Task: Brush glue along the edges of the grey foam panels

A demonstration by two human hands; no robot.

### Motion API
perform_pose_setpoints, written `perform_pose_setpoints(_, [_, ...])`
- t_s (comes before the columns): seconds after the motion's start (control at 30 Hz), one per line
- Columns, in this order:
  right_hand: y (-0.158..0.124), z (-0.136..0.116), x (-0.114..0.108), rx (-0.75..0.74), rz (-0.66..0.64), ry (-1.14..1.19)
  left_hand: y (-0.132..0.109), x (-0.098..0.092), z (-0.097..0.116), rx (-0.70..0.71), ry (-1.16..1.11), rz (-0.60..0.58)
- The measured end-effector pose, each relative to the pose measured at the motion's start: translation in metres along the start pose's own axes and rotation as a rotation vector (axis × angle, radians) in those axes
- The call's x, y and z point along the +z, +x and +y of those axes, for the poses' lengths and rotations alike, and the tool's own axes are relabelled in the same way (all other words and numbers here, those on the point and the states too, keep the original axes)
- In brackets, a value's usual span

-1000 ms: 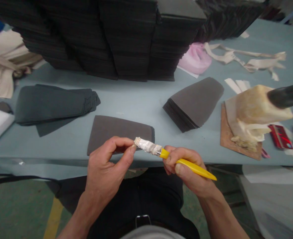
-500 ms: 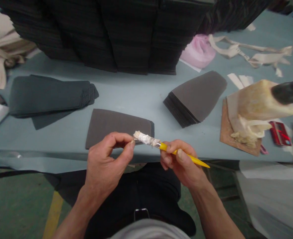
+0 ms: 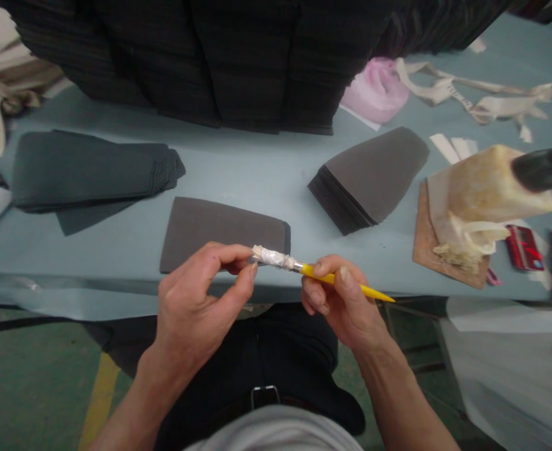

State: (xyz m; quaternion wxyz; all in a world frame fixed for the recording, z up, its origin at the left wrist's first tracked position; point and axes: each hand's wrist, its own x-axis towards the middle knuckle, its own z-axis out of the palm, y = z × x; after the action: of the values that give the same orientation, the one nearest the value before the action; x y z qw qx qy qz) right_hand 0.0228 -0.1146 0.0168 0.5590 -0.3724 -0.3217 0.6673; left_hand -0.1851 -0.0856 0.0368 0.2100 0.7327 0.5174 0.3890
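Note:
A yellow-handled brush with a glue-caked whitish head is held level over the table's near edge. My right hand grips the yellow handle between thumb and fingers. My left hand pinches the tip of the crusted head with thumb and forefinger. Just beyond the hands a single dark grey foam piece lies flat on the blue-grey table.
A stack of grey pieces lies right of centre, a folded dark pile to the left. Tall black stacks fill the back. A glue-crusted block with a black handle stands on a brown board at right, near a red packet.
Both hands and the brush have shifted slightly up and left in view. The brush handle has turned, showing a thinner edge. The grips are unchanged.

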Motion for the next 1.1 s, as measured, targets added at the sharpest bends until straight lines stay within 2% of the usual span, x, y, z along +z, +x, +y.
perform_pose_setpoints(0.27, [-0.002,0.001,0.001,0.041,0.041,0.046,-0.003,0.0,-0.001,0.004,0.026,-0.024])
perform_pose_setpoints(0.53, [-0.002,0.002,-0.002,0.064,0.084,-0.035,-0.002,0.001,0.001,0.024,0.022,-0.037])
perform_pose_setpoints(1.1, [-0.005,0.003,-0.009,-0.014,-0.011,-0.139,-0.002,0.004,-0.004,-0.071,0.005,-0.074])
